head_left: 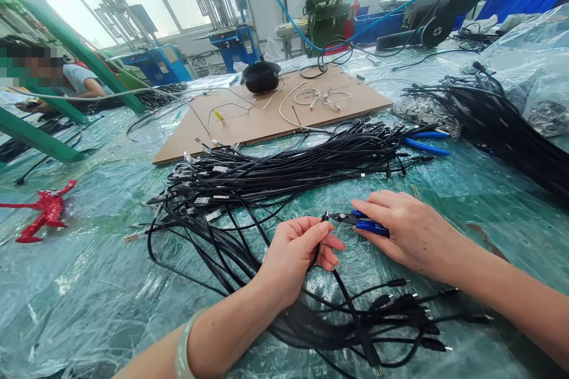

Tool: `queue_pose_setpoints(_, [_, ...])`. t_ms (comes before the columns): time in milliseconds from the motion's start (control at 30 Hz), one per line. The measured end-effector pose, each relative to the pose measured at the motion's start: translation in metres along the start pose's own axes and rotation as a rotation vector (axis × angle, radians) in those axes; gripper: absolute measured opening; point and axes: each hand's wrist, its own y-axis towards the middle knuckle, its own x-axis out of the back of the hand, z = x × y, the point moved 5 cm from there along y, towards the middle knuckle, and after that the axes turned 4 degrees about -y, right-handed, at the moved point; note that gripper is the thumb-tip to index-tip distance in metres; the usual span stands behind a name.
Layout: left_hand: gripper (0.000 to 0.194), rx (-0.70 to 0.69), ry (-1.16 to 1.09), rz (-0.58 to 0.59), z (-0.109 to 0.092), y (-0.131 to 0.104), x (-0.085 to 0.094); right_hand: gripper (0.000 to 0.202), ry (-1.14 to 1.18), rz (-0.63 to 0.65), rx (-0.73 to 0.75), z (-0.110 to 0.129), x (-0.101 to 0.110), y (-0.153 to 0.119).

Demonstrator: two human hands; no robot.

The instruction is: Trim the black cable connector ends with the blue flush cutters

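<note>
Between thumb and fingers, my left hand (299,251) pinches a black cable (341,284) close to its connector end. My right hand (406,228) grips blue-handled cutters (368,226), whose jaws are at the tip of that connector; whether they touch it I cannot tell. Below my hands lies a bunch of black cables (306,328) with plug ends fanned out to the right. Just beyond is a larger bundle of black cables (284,169), with metal USB plugs (217,169) at its left end.
Flat cardboard (253,121) bears a black bowl (261,78) and white cables (317,99). Another blue-handled tool (427,142) lies by the bundle's right end. More black cables (502,124) lie right, a red figure (47,210) left. A person (84,80) sits behind green posts (73,35).
</note>
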Motion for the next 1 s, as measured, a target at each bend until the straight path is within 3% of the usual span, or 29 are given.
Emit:
queue_pose_setpoints(567, [0.022,0.004,0.004,-0.005,0.0007,0.0004,0.0004,0.014,-0.1,-0.018,0.02,0.0049,-0.0015,0.0006])
queue_pose_setpoints(1000, [0.02,0.007,0.01,0.022,-0.0008,0.0006,-0.0016,0.017,0.03,0.016,-0.002,-0.0004,-0.0029,-0.0001])
